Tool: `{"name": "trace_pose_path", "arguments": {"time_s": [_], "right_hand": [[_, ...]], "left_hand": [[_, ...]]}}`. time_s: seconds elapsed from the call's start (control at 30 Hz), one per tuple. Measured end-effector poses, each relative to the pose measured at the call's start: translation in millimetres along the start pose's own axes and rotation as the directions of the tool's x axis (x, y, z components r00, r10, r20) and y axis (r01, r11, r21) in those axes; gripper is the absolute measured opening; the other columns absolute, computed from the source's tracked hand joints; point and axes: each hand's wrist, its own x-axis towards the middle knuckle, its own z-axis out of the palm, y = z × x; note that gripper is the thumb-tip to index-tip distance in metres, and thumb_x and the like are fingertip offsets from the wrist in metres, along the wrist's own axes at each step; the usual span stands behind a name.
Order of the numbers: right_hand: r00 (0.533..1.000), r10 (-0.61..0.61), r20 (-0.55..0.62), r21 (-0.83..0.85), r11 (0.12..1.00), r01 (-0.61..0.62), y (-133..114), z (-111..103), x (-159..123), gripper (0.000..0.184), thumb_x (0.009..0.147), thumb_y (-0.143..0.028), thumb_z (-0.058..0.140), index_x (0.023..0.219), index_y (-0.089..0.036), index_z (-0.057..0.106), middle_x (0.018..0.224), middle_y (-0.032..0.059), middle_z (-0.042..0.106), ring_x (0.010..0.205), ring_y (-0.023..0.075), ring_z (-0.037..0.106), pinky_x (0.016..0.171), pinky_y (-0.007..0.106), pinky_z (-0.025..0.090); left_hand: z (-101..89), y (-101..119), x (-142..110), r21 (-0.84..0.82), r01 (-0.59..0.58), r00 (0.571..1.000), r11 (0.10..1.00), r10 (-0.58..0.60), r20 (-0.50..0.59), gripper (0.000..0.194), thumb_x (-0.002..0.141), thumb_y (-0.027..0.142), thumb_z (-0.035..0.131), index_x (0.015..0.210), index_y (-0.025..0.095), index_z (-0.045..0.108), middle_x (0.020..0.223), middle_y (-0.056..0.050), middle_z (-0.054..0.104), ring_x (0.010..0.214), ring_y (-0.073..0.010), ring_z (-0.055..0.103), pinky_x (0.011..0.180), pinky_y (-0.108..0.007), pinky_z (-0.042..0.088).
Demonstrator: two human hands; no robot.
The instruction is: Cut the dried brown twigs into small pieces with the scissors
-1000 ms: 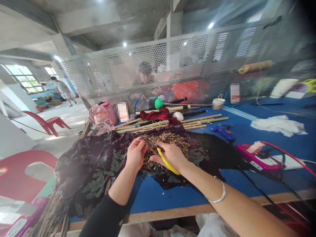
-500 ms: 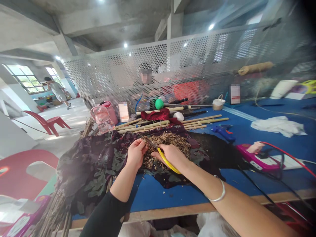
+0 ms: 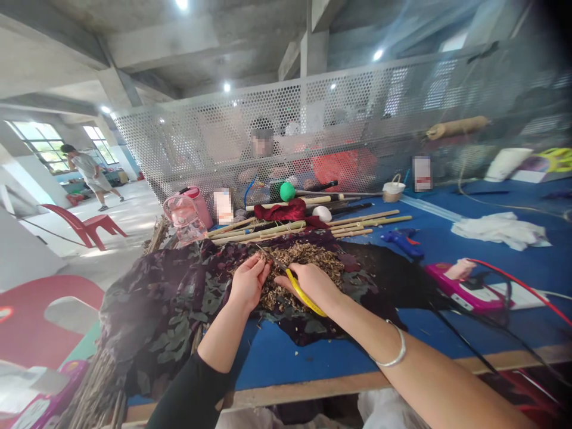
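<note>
Right hand point(image 3: 316, 285) holds yellow-handled scissors point(image 3: 304, 295), blades pointing far-left beside the left hand's point(image 3: 246, 285) pinched fingers; their contents unclear.

A blue glue gun point(image 3: 404, 241) lies near a crumpled white cloth point(image 3: 500, 230).

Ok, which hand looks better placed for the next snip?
Likely the right hand: it holds the yellow-handled scissors, blades over the dried pieces. The left hand has no cutting tool visible.
</note>
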Motion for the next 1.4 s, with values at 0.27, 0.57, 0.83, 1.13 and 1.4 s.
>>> {"name": "trace_pose_path", "arguments": {"time_s": [0.27,0.57,0.83,1.13,1.4], "right_hand": [[0.999,-0.031,-0.01,-0.006,1.0,0.031,-4,-3,-2,0.046,0.08,-0.066,0.042,0.077,-0.022,0.057,0.073,0.0061,0.069,0.071,0.023,0.067,0.058,0.025,0.039],[1.0,-0.012,0.009,-0.025,1.0,0.012,-2,-2,-1,0.05,0.078,-0.069,0.038,0.084,-0.022,0.056,0.076,0.0063,0.069,0.075,0.0242,0.067,0.061,0.026,0.04],[0.999,-0.016,0.03,-0.055,0.998,0.017,-7,-9,-3,0.054,0.076,-0.071,0.039,0.09,-0.021,0.054,0.08,0.0078,0.07,0.077,0.0268,0.067,0.062,0.029,0.042],[0.997,-0.078,0.024,0.021,0.997,0.077,-13,-18,-6,0.061,0.076,-0.069,0.04,0.109,-0.018,0.05,0.093,0.0091,0.067,0.087,0.0266,0.065,0.068,0.031,0.044],[0.998,-0.064,0.025,0.016,0.998,0.064,-13,-15,-6,0.058,0.076,-0.068,0.042,0.106,-0.018,0.051,0.092,0.0088,0.066,0.086,0.0257,0.065,0.069,0.03,0.044]], "left_hand": [[-1.9,1,2,0.08,0.005,0.998,0.997,-0.001,-0.056,0.003,0.079,0.014,0.06,0.078,0.013,0.063,0.067,0.0,0.059,0.053,-0.003,0.058,0.041,-0.007,0.044],[1.5,2,0,0.007,0.002,1.0,1.0,-0.002,-0.031,0.012,0.073,0.0,0.06,0.079,0.01,0.063,0.085,-0.006,0.066,0.077,-0.0102,0.066,0.06,-0.012,0.052],[0.4,3,1,0.011,-0.055,0.995,0.998,0.055,-0.084,0.014,0.078,0.005,0.057,0.087,0.015,0.059,0.079,-0.001,0.063,0.067,-0.005,0.063,0.055,-0.01,0.05],[-4.0,-4,2,0.041,-0.055,0.998,0.998,0.053,0.035,0.017,0.065,0.017,0.073,0.073,0.012,0.06,0.068,0.002,0.058,0.055,-0.0018,0.055,0.054,-0.01,0.047],[-1.6,-6,2,0.051,-0.068,0.997,0.996,0.066,0.03,0.029,0.053,0.025,0.08,0.072,0.012,0.062,0.068,0.002,0.059,0.057,-0.0025,0.054,0.056,-0.011,0.047]]}}
